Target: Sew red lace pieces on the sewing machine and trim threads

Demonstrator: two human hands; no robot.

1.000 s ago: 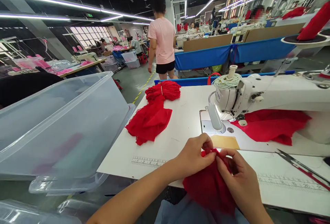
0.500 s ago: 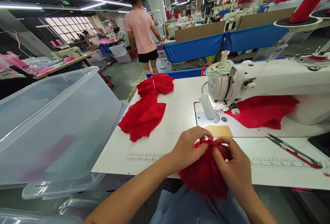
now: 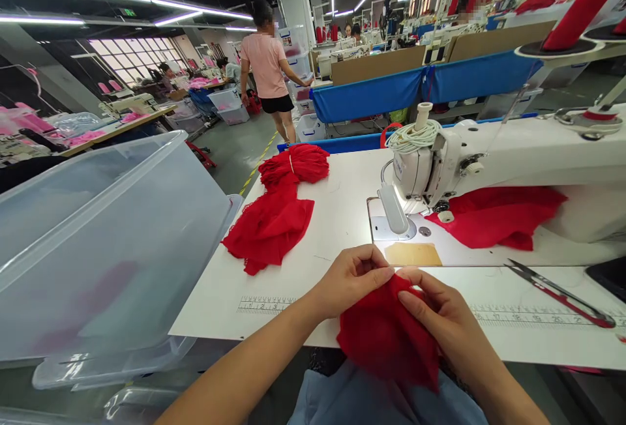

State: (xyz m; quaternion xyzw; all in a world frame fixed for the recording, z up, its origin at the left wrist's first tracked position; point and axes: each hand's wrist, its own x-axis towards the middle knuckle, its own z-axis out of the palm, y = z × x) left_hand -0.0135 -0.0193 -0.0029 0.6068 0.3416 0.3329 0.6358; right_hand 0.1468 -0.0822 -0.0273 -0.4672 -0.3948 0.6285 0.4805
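A piece of red fabric [image 3: 386, 334] hangs from my two hands over the table's front edge and my lap. My left hand [image 3: 355, 278] pinches its top edge between thumb and forefinger. Close beside it, my right hand [image 3: 435, 304] grips the same fabric, thumb toward me and fingers partly behind the cloth. Just beyond the hands stands a white sewing machine [image 3: 513, 151], its needle area lit. Another red cloth [image 3: 503, 216] lies under the machine's arm. To the right rests a pair of thread snips [image 3: 560, 294] with red on the handle.
Left on the white table [image 3: 337, 216] lie a tied red fabric bundle [image 3: 293, 163] and a loose red piece [image 3: 271, 226]. A large clear plastic bin [image 3: 122, 249] stands at the left. A red thread cone [image 3: 577, 8] rises at right. A person [image 3: 267, 66] walks in the aisle.
Both hands have shifted slightly down, and the fabric's held edge is turned, its body spread lower over my lap. The person in the aisle has stepped farther away. The view has tilted slightly.
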